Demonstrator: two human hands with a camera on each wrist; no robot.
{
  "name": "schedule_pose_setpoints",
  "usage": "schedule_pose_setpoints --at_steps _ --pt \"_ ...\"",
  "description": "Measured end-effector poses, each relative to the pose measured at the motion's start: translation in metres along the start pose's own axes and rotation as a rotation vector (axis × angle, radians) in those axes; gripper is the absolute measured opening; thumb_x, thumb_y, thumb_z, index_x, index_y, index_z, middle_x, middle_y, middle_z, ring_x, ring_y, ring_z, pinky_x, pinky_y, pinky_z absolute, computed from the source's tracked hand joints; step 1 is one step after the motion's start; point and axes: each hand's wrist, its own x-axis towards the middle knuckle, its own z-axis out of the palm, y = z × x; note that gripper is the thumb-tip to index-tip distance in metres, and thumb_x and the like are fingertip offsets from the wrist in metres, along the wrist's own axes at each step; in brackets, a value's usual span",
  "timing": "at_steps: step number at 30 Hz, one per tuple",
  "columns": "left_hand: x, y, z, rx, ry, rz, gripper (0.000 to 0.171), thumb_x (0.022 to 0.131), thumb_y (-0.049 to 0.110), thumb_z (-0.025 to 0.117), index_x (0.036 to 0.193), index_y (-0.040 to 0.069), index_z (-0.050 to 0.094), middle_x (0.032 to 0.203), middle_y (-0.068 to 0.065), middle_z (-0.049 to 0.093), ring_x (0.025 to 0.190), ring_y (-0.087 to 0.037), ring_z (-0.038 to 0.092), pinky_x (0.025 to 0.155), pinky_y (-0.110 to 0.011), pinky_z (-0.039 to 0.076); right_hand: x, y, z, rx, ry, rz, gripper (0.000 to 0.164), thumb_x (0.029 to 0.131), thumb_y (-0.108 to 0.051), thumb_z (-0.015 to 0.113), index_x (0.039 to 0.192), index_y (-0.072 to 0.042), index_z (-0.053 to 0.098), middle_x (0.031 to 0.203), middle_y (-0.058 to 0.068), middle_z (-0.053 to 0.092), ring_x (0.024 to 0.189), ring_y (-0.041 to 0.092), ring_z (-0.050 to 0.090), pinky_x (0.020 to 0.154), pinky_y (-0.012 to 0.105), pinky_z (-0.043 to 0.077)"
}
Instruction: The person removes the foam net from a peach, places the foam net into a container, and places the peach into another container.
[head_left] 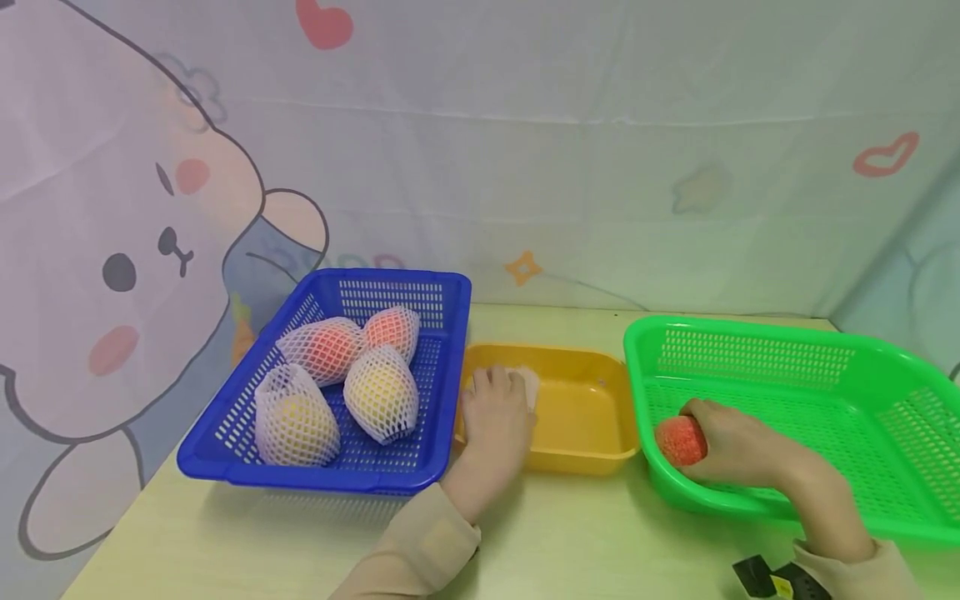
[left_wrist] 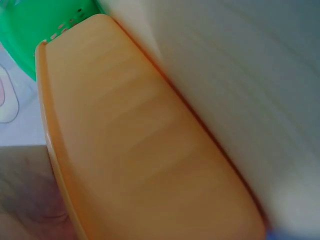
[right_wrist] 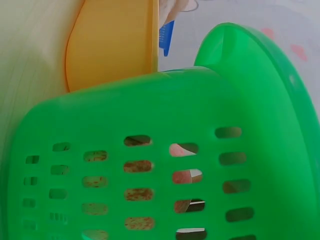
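In the head view my left hand (head_left: 497, 417) reaches down into a yellow tray (head_left: 581, 461), over a piece of white foam net (head_left: 530, 387). Its fingertips are hidden, so I cannot tell whether they pinch the net. My right hand (head_left: 738, 446) grips a bare red apple (head_left: 681, 440) inside the left end of a green basket (head_left: 757, 327). Parts of the speckled apple (right_wrist: 138, 194) show through the slots of the green basket (right_wrist: 165, 110) in the right wrist view. The tray's outer side (left_wrist: 130, 125) fills most of the left wrist view, beside part of the hand.
A blue basket (head_left: 315, 477) stands to the left, holding several fruits in white foam nets, some red (head_left: 335, 350) and some yellow (head_left: 382, 396). The yellow tray sits between the two baskets on a pale wooden table (head_left: 555, 533). Behind hangs a printed cloth (head_left: 570, 167).
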Motion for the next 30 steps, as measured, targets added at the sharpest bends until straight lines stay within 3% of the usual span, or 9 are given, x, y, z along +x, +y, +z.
schedule_pose_setpoints --at_steps 2,5,10,17,23,26,30 --pt "-0.001 0.0 -0.002 -0.031 -0.081 -0.002 0.055 0.086 0.059 0.058 0.111 0.01 0.065 0.1 -0.007 0.058 0.096 -0.025 0.052 0.074 -0.035 0.046 0.0 0.001 0.0 -0.001 -0.004 0.003 0.053 0.072 -0.023 0.075 0.112 0.002 0.052 0.094 0.003 0.06 0.077 0.013 0.052 0.063 0.029 0.044" --pt "-0.001 0.001 -0.006 -0.083 -0.198 -0.009 0.076 0.087 0.073 0.04 0.114 0.006 0.065 0.107 -0.01 0.059 0.102 -0.027 0.051 0.081 -0.038 0.046 -0.001 0.001 0.001 0.002 -0.006 0.005 0.053 0.072 -0.023 0.075 0.112 0.002 0.052 0.094 0.003 0.06 0.077 0.013 0.052 0.063 0.028 0.044" --pt "-0.002 0.003 -0.008 -0.152 -0.336 -0.023 0.096 0.085 0.081 0.021 0.124 0.004 0.063 0.128 -0.015 0.056 0.118 -0.03 0.048 0.093 -0.044 0.043 -0.001 0.001 0.001 0.007 -0.009 -0.002 0.054 0.071 -0.022 0.075 0.113 0.003 0.052 0.094 0.003 0.059 0.077 0.013 0.052 0.063 0.028 0.045" --pt "-0.004 0.007 -0.008 -0.228 -0.409 -0.033 0.099 0.086 0.081 0.017 0.127 0.001 0.059 0.123 -0.019 0.061 0.115 -0.031 0.054 0.092 -0.044 0.044 0.0 0.003 0.0 -0.006 -0.018 -0.004 0.056 0.074 -0.026 0.075 0.115 0.003 0.05 0.098 0.006 0.06 0.08 0.014 0.054 0.064 0.029 0.046" --pt "-0.006 0.007 -0.009 -0.282 -0.473 -0.02 0.092 0.086 0.081 0.016 0.138 0.014 0.052 0.126 -0.024 0.058 0.115 -0.037 0.055 0.093 -0.049 0.044 -0.001 0.004 -0.001 0.011 -0.041 -0.007 0.056 0.075 -0.026 0.075 0.116 0.002 0.05 0.1 0.006 0.06 0.082 0.014 0.053 0.064 0.029 0.046" --pt "-0.008 0.007 -0.01 -0.265 -0.488 -0.011 0.094 0.084 0.082 0.014 0.137 0.016 0.053 0.126 -0.025 0.058 0.113 -0.037 0.055 0.092 -0.049 0.045 -0.001 0.004 -0.001 0.019 -0.048 -0.017 0.057 0.075 -0.026 0.075 0.117 0.003 0.05 0.102 0.006 0.06 0.084 0.015 0.054 0.065 0.029 0.047" --pt "-0.009 0.007 -0.012 -0.209 -0.475 -0.016 0.1 0.083 0.084 0.012 0.125 0.007 0.063 0.121 -0.025 0.059 0.107 -0.035 0.056 0.083 -0.047 0.047 -0.002 0.005 0.0 0.026 -0.046 -0.034 0.057 0.075 -0.025 0.076 0.119 0.003 0.051 0.103 0.007 0.06 0.085 0.015 0.054 0.066 0.029 0.048"
